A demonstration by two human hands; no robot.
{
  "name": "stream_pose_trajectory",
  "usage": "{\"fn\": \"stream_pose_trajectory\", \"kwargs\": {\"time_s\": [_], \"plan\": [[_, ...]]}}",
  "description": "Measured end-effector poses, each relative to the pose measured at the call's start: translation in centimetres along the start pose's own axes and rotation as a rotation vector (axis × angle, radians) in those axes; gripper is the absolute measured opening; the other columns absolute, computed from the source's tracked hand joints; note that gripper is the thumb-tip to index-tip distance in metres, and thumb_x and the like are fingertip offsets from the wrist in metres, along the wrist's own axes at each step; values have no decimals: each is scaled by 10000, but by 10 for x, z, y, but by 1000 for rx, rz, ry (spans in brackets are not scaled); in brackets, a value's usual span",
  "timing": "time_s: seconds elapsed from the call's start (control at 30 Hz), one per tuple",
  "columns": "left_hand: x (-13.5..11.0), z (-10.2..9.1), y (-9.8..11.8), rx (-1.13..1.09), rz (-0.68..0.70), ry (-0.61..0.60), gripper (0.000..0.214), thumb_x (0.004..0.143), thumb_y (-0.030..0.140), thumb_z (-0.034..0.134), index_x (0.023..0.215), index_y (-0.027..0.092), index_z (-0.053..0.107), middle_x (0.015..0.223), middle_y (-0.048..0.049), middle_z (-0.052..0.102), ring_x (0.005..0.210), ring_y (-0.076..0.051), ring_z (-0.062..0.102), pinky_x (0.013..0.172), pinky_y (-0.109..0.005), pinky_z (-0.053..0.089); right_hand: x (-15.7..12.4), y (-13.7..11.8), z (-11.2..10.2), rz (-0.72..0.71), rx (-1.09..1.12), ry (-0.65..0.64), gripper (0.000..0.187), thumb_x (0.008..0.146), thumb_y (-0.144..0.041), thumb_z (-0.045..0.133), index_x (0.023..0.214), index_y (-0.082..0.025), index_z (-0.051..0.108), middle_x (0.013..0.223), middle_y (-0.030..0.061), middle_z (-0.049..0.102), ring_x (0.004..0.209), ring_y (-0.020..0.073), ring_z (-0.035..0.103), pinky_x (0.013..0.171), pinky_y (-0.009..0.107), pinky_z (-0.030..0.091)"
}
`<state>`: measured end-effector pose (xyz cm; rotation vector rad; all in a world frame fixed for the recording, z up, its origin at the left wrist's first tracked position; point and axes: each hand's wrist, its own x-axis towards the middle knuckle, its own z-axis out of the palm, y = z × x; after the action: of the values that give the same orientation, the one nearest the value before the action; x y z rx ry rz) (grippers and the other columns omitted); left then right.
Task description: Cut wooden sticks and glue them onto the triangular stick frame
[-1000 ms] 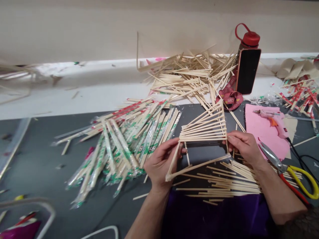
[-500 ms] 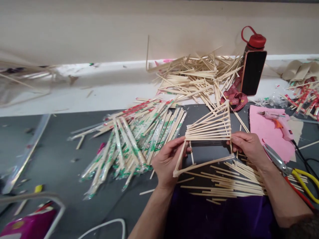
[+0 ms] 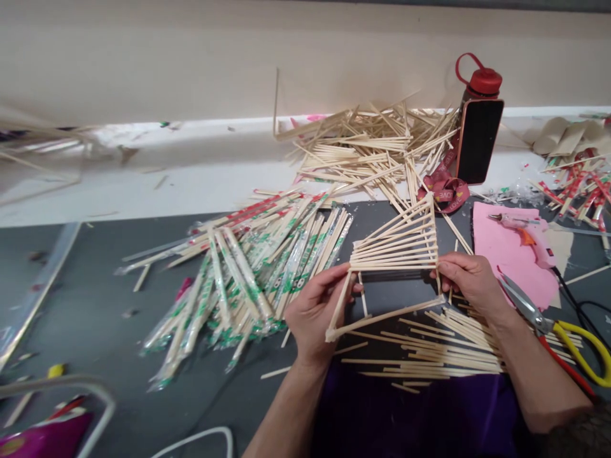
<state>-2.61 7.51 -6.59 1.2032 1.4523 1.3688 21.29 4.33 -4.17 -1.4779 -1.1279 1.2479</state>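
Both of my hands hold a frame glued from bare wooden sticks (image 3: pixel 396 251) just above the grey mat (image 3: pixel 95 305). My left hand (image 3: pixel 315 312) pinches its left corner, fingers closed on the sticks. My right hand (image 3: pixel 470 283) grips the right side the same way. The frame has a slanted panel of several parallel sticks on top and an open square below. Loose bare sticks (image 3: pixel 443 346) lie on the mat under my right hand.
Wrapped chopsticks (image 3: pixel 248 267) are heaped to the left, bare sticks (image 3: pixel 367 152) piled at the back. A red-capped bottle (image 3: pixel 480 83) with a phone (image 3: pixel 478 140) leaning on it stands back right. A pink glue gun (image 3: pixel 525 232) on pink paper and yellow-handled scissors (image 3: pixel 568 331) lie right.
The view has swung slightly right then back left. My hands and the stick frame keep the same grip and place.
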Motion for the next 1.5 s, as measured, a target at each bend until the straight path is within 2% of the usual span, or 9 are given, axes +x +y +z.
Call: {"fn": "stream_pose_trajectory", "kwargs": {"time_s": [0.5,0.63,0.73,0.8,0.97,1.1,1.23,1.33,1.5], "plan": [[-1,-2,-5,-34,5,-19,232,758,301,768,956,183,743,679,-15,737,558,-121,689,483,-175,538,0,4,-1,5,-13,5,293,851,-421,626,750,-168,736,587,2,622,529,104,518,502,218,350],[-1,-1,-3,-66,-6,-22,246,735,302,788,943,178,743,664,-15,732,555,-128,692,475,-174,536,-2,2,-3,-10,22,-47,310,863,-424,609,744,-164,728,578,3,603,513,103,500,470,219,325],[-1,-1,-2,-97,16,-2,262,706,306,810,918,171,739,685,-23,737,571,-145,702,480,-188,545,-4,0,-4,-80,37,-126,323,898,-411,568,765,-168,733,593,5,589,521,110,501,464,226,342],[-1,-2,-2,-119,54,-13,263,696,295,819,914,173,737,706,-26,740,579,-151,706,480,-192,546,-6,-1,-4,-136,26,-158,255,887,-372,598,806,-179,743,630,4,596,553,117,516,498,233,378],[-2,-7,2,-156,113,-51,214,714,257,809,901,181,736,726,-24,735,572,-140,698,480,-188,539,-9,-2,-4,-296,-3,-152,99,831,-276,688,871,-219,760,739,16,652,720,159,592,659,273,453],[-2,-8,5,-193,117,-71,173,722,230,800,875,188,734,769,-30,740,559,-122,687,473,-179,527,-10,-6,-3,-384,-1,-152,82,833,-238,688,849,-224,768,732,23,673,730,170,622,669,281,475],[-1,-9,6,-255,81,-97,166,723,222,796,874,190,734,685,-25,731,536,-124,675,454,-174,507,-11,-10,-1,-427,-3,-170,83,824,-207,696,845,-218,776,725,26,690,703,163,635,643,265,484],[1,-10,11,-336,1,-140,179,723,250,795,879,193,730,617,-24,722,488,-113,638,446,-175,487,-11,-11,1,-431,-9,-169,84,821,-197,697,834,-212,778,732,32,699,699,162,640,643,265,493],[3,-13,20,-395,-77,-204,202,754,333,758,891,185,740,627,-45,727,474,-108,599,469,-202,486,-11,-10,2,-412,-11,-168,89,825,-216,691,839,-217,779,727,33,691,688,164,634,625,269,496]]}}
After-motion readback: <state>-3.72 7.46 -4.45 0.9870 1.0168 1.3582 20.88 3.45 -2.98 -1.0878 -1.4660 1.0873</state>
